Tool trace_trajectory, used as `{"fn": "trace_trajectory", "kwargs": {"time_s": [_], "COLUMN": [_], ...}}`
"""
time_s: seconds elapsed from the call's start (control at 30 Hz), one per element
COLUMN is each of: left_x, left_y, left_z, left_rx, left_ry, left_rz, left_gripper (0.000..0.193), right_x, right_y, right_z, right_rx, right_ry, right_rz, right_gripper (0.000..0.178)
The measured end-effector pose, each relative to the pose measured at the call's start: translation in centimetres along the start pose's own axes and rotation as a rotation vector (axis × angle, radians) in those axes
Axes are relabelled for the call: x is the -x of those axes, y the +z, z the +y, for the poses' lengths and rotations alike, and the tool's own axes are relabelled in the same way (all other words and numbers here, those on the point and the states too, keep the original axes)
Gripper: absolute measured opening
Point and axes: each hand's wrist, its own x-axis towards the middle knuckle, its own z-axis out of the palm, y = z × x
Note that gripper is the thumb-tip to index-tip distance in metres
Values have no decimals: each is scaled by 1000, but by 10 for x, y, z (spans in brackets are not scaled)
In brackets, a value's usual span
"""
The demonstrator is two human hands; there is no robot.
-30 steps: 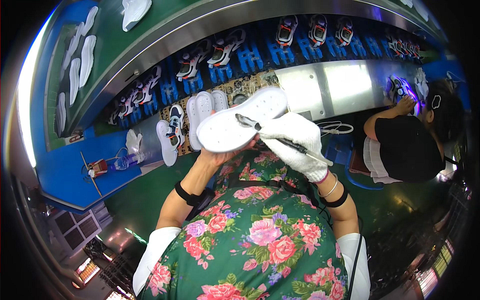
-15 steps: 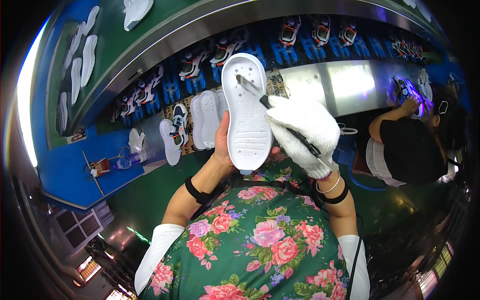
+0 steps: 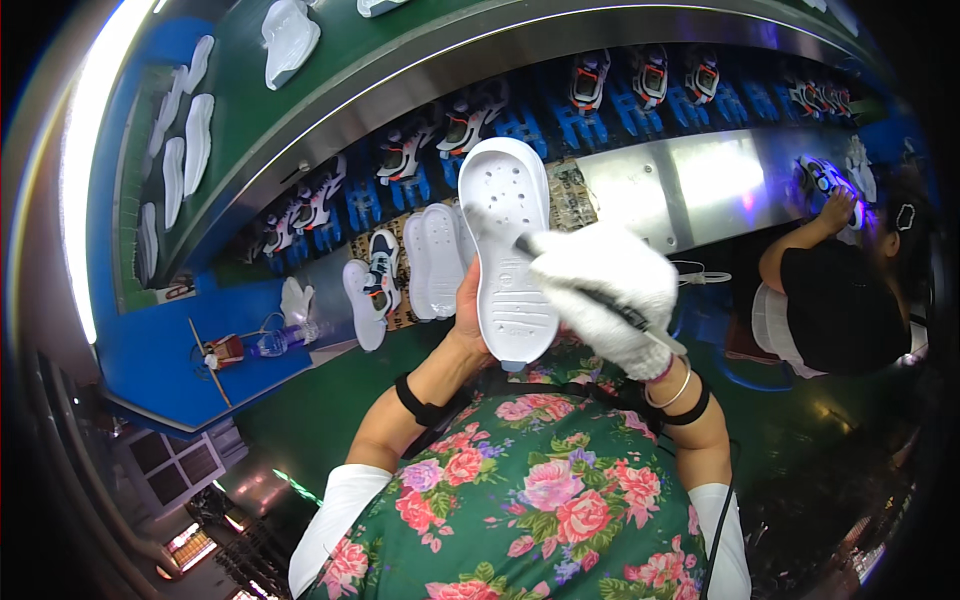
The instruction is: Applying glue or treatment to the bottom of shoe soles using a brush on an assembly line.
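Note:
A white shoe sole (image 3: 515, 300) is held upright in front of me, its holed and ribbed inner face turned toward me. My bare left hand (image 3: 472, 318) grips it by the lower left edge; most of those fingers are hidden behind it. My right hand (image 3: 612, 290), in a white knitted glove, is closed round a thin brush (image 3: 525, 243) with a dark handle. The brush's tip is smeared by motion over the sole's middle left, so I cannot tell whether it touches.
Beyond the sole, white soles (image 3: 440, 260) and a sneaker (image 3: 381, 272) beside another sole lie on brown cardboard. Sneakers (image 3: 590, 80) ride on blue racks under a metal-edged shelf (image 3: 400, 55). A co-worker (image 3: 835, 270) sits at right. A plastic bottle (image 3: 275, 343) lies on the blue table.
My right hand has drawn the brush from the sole's upper holes down toward its middle. My left hand keeps its grip. The whole view has shifted slightly.

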Motion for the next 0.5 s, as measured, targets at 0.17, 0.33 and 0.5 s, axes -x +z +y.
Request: {"fn": "trace_trajectory", "kwargs": {"time_s": [0.17,0.33,0.5], "left_x": [-12,-20,-33], "left_y": [12,8,25], "left_z": [-1,3,6], "left_rx": [31,-125,-116], "left_ry": [38,156,129], "left_rz": [134,-15,82], "left_gripper": [81,91,96], "right_x": [4,9,16], "right_y": [2,-1,1], "right_z": [-8,-6,1], "right_rx": [250,-159,226], "right_ry": [-173,63,-196], "right_rz": [-67,-113,-157], "right_gripper": [23,24,28]}}
